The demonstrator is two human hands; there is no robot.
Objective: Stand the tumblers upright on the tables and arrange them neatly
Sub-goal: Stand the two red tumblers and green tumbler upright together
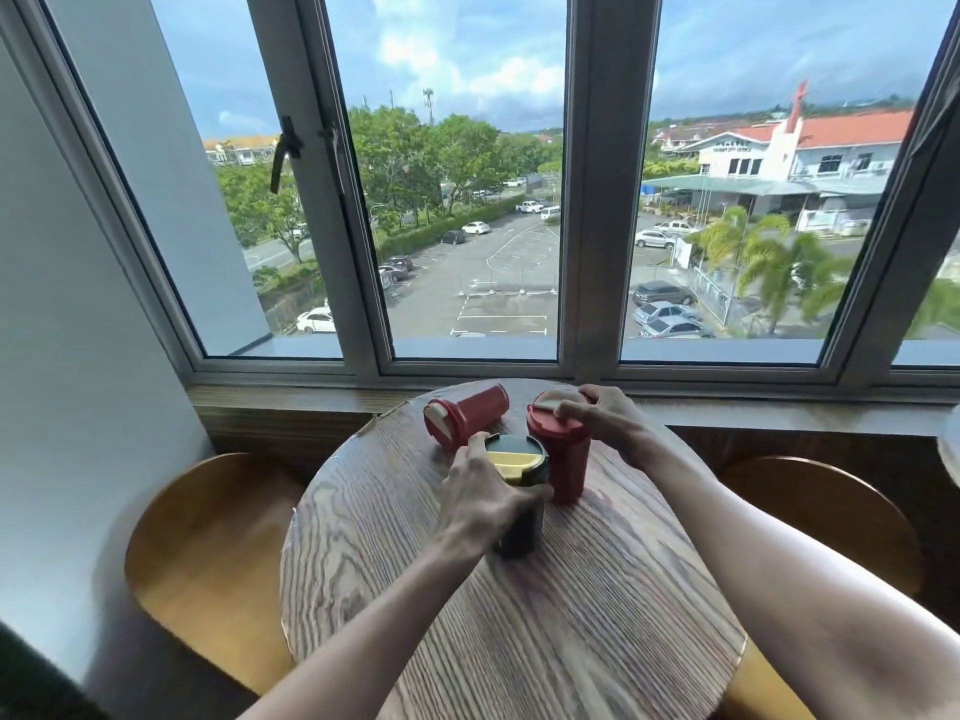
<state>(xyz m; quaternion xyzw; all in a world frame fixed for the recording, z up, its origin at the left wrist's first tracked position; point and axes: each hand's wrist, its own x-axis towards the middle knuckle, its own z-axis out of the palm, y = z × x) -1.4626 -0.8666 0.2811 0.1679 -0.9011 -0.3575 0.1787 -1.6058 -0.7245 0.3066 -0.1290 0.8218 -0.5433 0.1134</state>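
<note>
Head view: near the far edge of the round worktop (519, 615), the left hand (485, 504) wraps around an upright dark green tumbler (522, 504). The right hand (597, 413) presses down on the lid of an upright red tumbler (563, 459) just beside it. A second red tumbler (467, 415) lies on its side behind, untouched.

Beyond the left fingers (475, 443) a red tumbler (467, 415) lay on its side, blocking that way. Just right of them the upright red tumbler (560, 454) stood close against the dark tumbler (522, 504). Nearer than both, the bench (519, 631) lay bare.
</note>
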